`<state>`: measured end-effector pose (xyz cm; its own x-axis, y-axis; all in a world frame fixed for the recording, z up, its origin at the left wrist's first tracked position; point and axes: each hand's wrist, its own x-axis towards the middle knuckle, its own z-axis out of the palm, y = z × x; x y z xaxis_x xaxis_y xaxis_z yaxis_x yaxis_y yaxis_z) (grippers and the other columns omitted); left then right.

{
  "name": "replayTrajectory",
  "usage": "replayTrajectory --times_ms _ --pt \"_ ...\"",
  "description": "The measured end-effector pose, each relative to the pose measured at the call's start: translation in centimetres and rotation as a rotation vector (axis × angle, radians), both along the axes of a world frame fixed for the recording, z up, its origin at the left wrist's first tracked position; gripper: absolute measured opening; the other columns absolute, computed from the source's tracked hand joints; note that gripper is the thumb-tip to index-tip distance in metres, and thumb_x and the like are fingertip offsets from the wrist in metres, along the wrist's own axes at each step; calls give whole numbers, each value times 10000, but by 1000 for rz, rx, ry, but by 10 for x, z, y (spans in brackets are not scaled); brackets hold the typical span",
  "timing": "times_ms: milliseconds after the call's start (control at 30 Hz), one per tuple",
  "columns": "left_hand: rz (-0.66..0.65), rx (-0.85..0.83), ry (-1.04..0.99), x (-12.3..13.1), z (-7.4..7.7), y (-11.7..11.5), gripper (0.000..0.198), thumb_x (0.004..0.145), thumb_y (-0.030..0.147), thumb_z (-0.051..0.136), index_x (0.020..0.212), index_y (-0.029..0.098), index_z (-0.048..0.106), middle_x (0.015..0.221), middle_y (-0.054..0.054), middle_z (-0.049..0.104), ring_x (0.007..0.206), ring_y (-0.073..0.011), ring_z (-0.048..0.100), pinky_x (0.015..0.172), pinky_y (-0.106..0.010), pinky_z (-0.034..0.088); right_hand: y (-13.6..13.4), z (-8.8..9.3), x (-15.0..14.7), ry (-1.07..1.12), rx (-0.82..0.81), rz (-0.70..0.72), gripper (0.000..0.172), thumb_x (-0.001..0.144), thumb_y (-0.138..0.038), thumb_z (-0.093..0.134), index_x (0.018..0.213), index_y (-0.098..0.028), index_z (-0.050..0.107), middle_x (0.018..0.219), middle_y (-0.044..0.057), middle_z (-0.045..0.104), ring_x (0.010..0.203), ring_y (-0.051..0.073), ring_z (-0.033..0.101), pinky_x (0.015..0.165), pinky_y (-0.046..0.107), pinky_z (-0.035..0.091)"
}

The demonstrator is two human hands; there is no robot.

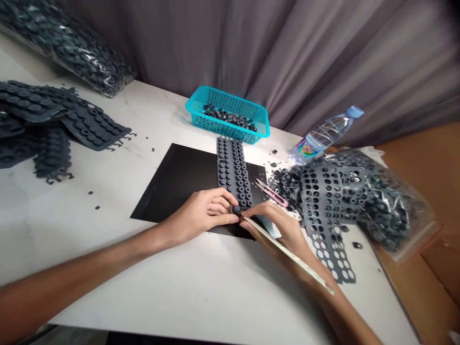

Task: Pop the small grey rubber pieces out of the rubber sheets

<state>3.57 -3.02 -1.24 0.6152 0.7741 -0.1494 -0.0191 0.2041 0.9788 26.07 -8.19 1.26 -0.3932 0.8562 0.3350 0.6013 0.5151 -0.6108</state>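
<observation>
My left hand (pixel 201 209) is closed, pinching a small dark rubber piece (pixel 235 209) between thumb and forefinger. A long, thin, off-white stick-like tool (pixel 293 257) is gripped in my right hand (pixel 282 223); its near end extends back over the wrist. The tool's front end meets the rubber piece at my fingertips, which partly hide the contact. Just beyond my hands, a moulded sheet of dark grey rubber pieces (pixel 233 167) lies on a black mat (pixel 176 179). Pink-handled thread snips (pixel 275 194) rest to the right of the sheet.
Behind the mat stands a turquoise basket (pixel 230 132) with loose rubber pieces. A water bottle (pixel 319 139), a punched-out sheet (pixel 328 215) and a filled plastic bag (pixel 395 211) are at right. More rubber sheets (pixel 89 120) and another bag (pixel 72 48) occupy the left.
</observation>
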Motion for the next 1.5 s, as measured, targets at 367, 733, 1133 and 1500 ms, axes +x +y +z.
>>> replayTrajectory --times_ms 367,733,1133,1500 --pt "0 -3 56 -1 -1 1 305 821 310 806 1042 168 651 831 -23 725 841 -189 732 738 -261 540 -2 7 -3 -21 -50 4 98 1027 -293 627 1033 -225 697 974 60 743 867 194 697 778 312 564" --pt "5 36 59 -1 0 -1 242 859 288 780 1038 170 666 899 -42 771 874 -198 758 759 -258 555 4 -2 -2 -118 96 53 104 1028 -271 633 1117 -222 657 971 48 749 826 187 689 754 315 538" --pt "-9 -16 39 -5 3 6 262 843 264 791 1055 162 675 898 -37 758 855 -174 742 794 -264 568 1 -2 -1 -132 227 73 136 990 -209 691 1109 -189 631 983 59 726 847 190 672 768 325 506" --pt "-17 -1 43 -5 3 5 247 843 237 783 1057 170 679 887 -21 743 850 -159 723 806 -259 564 1 5 -2 -140 187 76 96 987 -259 704 1047 -195 664 980 52 747 840 175 701 779 288 548"
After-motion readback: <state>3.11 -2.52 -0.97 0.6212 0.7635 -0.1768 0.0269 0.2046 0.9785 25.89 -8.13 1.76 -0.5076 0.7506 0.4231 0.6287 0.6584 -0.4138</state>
